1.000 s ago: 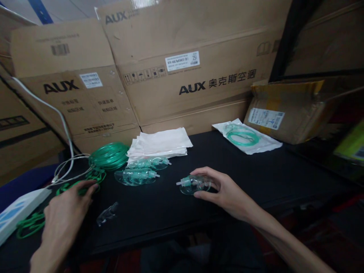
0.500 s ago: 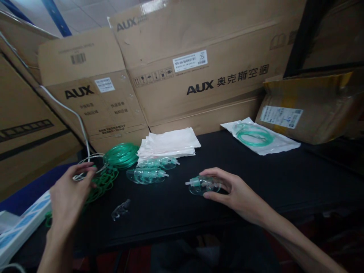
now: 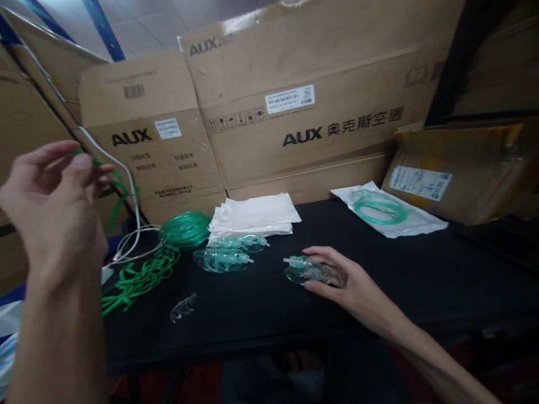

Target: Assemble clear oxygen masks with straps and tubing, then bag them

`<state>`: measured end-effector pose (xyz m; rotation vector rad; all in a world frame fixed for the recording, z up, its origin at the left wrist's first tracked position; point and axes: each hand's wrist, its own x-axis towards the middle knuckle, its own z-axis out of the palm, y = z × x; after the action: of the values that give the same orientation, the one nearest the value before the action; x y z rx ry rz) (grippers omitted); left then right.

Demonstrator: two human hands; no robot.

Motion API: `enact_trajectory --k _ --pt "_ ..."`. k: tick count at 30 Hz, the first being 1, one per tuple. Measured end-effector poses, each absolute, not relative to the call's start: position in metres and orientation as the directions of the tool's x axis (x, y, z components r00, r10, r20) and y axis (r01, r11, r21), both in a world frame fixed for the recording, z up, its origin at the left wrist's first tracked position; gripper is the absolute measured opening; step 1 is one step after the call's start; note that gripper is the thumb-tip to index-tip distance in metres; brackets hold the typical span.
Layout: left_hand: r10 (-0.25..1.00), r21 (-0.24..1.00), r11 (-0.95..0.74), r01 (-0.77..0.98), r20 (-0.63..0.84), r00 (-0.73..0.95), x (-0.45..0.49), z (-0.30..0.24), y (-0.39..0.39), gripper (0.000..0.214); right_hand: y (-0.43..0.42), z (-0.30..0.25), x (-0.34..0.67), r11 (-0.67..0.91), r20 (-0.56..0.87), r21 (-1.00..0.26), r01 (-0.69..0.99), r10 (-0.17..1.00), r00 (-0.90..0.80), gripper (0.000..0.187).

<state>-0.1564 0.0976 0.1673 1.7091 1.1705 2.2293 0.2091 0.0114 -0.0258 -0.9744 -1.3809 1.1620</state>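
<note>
The right hand (image 3: pixel 351 286) is cupping a clear plastic oxygen mask (image 3: pixel 306 270) on the black table (image 3: pixel 252 331). It's light, thin-shelled stuff, so I'd hold it by the rim. The left hand (image 3: pixel 53 205) is up high, pinching a floppy green cord (image 3: pixel 117 184).

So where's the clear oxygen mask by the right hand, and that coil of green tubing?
Clear oxygen mask (image 3: pixel 305 270), head view, point on its clear body.
Coil of green tubing (image 3: pixel 185 230), head view, point on the middle of the coil.
</note>
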Motion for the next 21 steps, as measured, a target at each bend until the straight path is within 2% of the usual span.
enact_trajectory --k 2,5,7,10,13,16,18,21 --pt "0.426 0.529 -0.807 0.263 0.829 -0.361 -0.128 0.180 0.089 0.022 0.012 -0.026 0.210 0.203 0.206 -0.978 -0.041 0.973 -0.107 0.056" --pt "0.465 0.500 -0.863 0.078 0.844 -0.268 -0.091 0.191 0.080 0.025 0.013 -0.023 0.211 0.188 0.191 -0.981 -0.048 0.979 -0.075 0.063" --pt "0.510 0.518 -0.855 -0.029 0.829 -0.228 -0.068 0.187 0.073 0.022 0.011 -0.019 0.211 0.150 0.153 -0.986 -0.071 0.987 -0.039 0.067" --pt "0.670 0.664 -0.742 -0.093 0.739 -0.066 -0.037 0.150 0.056 0.013 0.008 -0.013 0.211 0.104 0.097 -0.982 -0.155 0.994 0.054 0.068" --pt "0.852 0.861 -0.508 0.028 0.498 0.163 -0.016 0.089 0.037 0.014 0.007 -0.012 0.210 0.133 0.088 -0.954 -0.267 0.981 0.173 0.066" --pt "0.909 0.932 -0.314 0.179 0.241 0.340 -0.009 0.033 0.022 0.019 0.008 -0.013 0.210 0.175 0.100 -0.928 -0.330 0.968 0.232 0.064" --pt "0.905 0.908 -0.318 0.273 0.205 0.373 -0.013 0.010 0.015 0.022 0.010 -0.013 0.210 0.172 0.095 -0.923 -0.343 0.969 0.229 0.061" --pt "0.872 0.792 -0.445 0.418 0.276 0.405 -0.026 -0.001 0.010 0.025 0.011 -0.013 0.210 0.159 0.091 -0.926 -0.343 0.974 0.207 0.057"
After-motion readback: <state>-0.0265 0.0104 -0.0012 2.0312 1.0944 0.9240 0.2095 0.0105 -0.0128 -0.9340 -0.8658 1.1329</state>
